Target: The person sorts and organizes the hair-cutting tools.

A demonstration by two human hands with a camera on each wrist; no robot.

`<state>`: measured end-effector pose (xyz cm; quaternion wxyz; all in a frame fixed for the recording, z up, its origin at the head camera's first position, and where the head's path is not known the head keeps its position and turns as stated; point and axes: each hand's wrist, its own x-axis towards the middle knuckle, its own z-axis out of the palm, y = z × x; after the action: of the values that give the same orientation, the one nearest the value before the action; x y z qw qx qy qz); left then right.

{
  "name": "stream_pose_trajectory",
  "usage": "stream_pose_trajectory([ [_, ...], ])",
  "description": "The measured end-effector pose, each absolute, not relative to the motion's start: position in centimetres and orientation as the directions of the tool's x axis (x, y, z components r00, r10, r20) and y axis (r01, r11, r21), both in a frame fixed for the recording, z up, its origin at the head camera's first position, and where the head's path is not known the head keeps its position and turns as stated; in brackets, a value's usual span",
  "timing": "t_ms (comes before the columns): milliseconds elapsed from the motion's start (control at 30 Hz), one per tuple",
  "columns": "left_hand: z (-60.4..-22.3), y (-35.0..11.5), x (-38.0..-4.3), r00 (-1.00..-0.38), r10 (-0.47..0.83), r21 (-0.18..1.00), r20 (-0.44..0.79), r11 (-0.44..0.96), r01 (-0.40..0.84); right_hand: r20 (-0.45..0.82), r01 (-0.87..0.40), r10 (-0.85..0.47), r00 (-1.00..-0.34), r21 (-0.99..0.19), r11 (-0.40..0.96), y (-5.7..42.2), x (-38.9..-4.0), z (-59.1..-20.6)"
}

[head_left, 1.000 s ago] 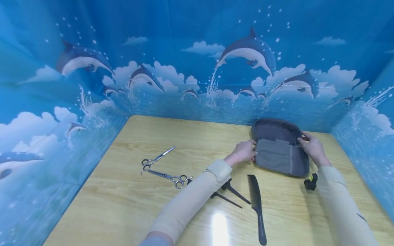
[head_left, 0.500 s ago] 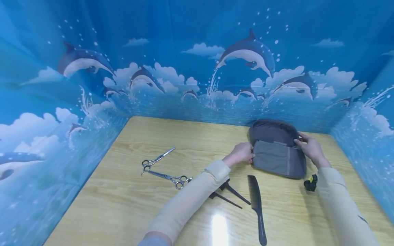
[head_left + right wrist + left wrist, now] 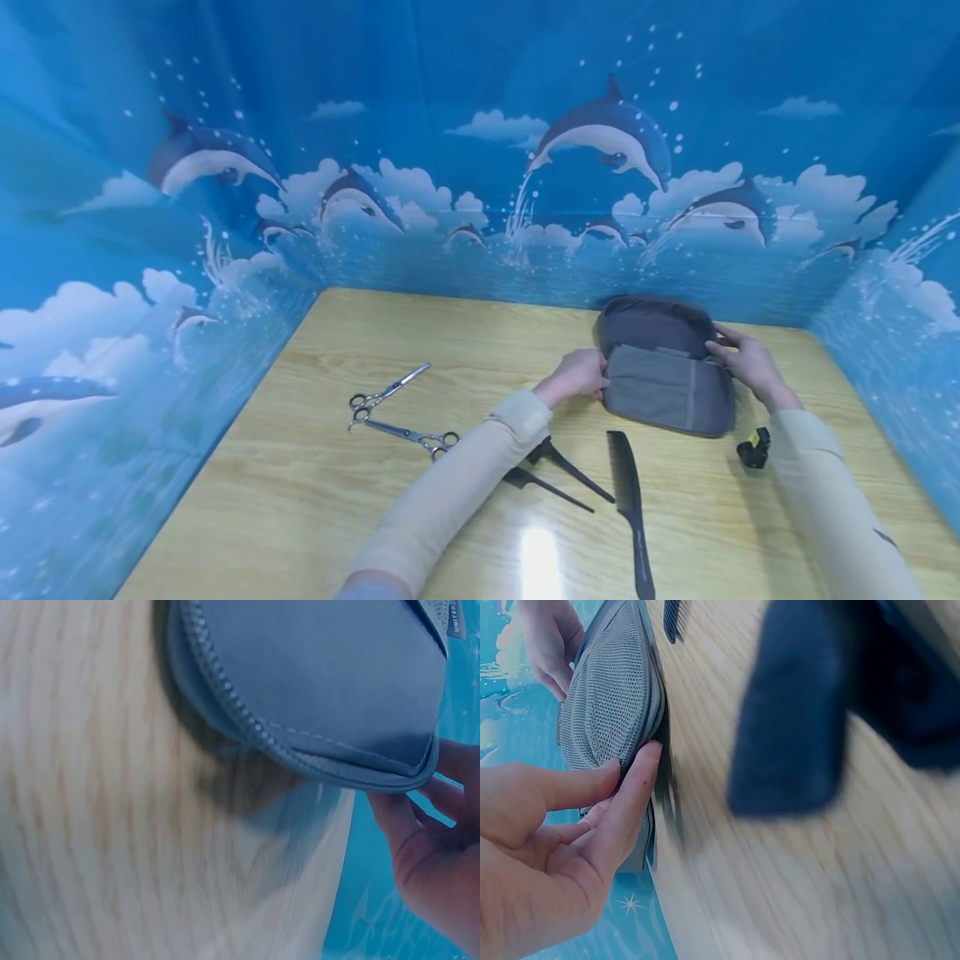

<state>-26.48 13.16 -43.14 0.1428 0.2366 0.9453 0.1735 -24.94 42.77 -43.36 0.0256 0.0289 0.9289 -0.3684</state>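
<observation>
Case (image 3: 648, 390) is at the back right of the worktop (image 3: 300, 500), near the dolphin backdrop (image 3: 480, 167), lid raised, inside facing me. Both hands on it: left hand (image 3: 579, 374) pinches its left edge between thumb and fingers, right hand (image 3: 750, 360) grips the rim on the right. Left wrist view shows grey mesh (image 3: 611, 686) on the case; right wrist view shows the zip (image 3: 232, 705) along its rim. Big comb (image 3: 630, 504) lies in front of the case, handle towards me. Two thin black handles (image 3: 582, 475) stick out past my left sleeve (image 3: 450, 492), other ends hidden. Upper scissors (image 3: 390, 390) and lower scissors (image 3: 408, 434) lie further left, forming a V. Small black item (image 3: 753, 448) with a yellow patch sits just beside my right sleeve (image 3: 832, 500).
</observation>
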Motion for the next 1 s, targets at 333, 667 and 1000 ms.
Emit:
stream_pose_trajectory([
  [333,-43.2,11.7,-26.5,-0.843,0.490,0.421,-0.223,0.828,0.370,-0.070,0.068,0.029,-0.997,-0.656,0.751,41.5,-25.1,-43.6],
  [667,-43.0,10.1,-26.7,-0.857,0.470,0.440,-0.212,0.829,0.346,-0.065,0.065,0.030,-0.997,-0.659,0.749,40.1,-25.3,-43.3],
  [1000,-43.4,8.7,-26.7,-0.871,0.441,0.576,-0.216,0.778,0.251,-0.054,0.056,0.028,-0.998,-0.644,0.763,38.7,-25.6,-43.4],
])
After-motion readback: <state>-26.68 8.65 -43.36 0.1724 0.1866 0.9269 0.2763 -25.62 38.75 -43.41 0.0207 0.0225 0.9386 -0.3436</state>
